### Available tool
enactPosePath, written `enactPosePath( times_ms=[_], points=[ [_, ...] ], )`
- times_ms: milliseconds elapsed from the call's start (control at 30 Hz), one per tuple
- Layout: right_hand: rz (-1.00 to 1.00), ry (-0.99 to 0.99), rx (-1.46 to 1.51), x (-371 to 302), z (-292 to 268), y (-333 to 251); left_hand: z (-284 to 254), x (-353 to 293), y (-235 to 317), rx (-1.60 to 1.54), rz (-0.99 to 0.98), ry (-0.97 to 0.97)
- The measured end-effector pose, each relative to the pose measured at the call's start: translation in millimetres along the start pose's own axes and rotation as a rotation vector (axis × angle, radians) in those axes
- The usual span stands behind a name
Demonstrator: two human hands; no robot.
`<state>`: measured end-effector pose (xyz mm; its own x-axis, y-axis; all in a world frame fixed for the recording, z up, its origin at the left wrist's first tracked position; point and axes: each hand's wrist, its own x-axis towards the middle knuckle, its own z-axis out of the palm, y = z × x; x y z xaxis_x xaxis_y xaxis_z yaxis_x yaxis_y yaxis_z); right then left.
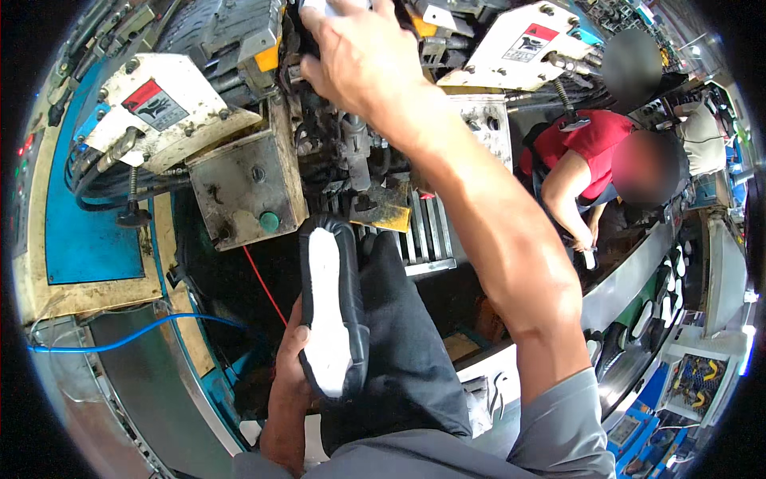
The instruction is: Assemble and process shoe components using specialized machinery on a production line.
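Note:
My left hand (292,355) grips a black shoe upper (361,319) by its heel end, fingers round its left side. Its white underside (325,279) faces up, and its toe points toward the machine. The shoe is above my dark trousers. My right arm stretches forward over the machine (351,152). At the top edge, my right hand (363,56) curls its fingers over a white-faced thing (323,6), which is mostly cut off and covered by the hand; its kind cannot be made out.
Two white side plates (171,112) (519,46) flank the machine's middle. Below the left one is a grimy metal box with a green button (270,222). A blue hose (136,339) crosses at left. On the right, a person in red (582,148) works beside a rack of shoes (638,327).

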<state>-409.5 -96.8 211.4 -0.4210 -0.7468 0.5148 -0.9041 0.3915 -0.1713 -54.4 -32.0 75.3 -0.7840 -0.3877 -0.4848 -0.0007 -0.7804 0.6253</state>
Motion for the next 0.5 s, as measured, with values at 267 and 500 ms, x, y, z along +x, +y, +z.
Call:
enactPosePath(
  times_ms=[267,500],
  points=[
    [-0.009,0.081,0.329,-7,43,32,6,-1,-1,0.130,0.091,-0.056],
    [0.363,-0.245,0.784,-229,5,-18,0,-24,-13,0.248,0.172,-0.064]
  ],
)
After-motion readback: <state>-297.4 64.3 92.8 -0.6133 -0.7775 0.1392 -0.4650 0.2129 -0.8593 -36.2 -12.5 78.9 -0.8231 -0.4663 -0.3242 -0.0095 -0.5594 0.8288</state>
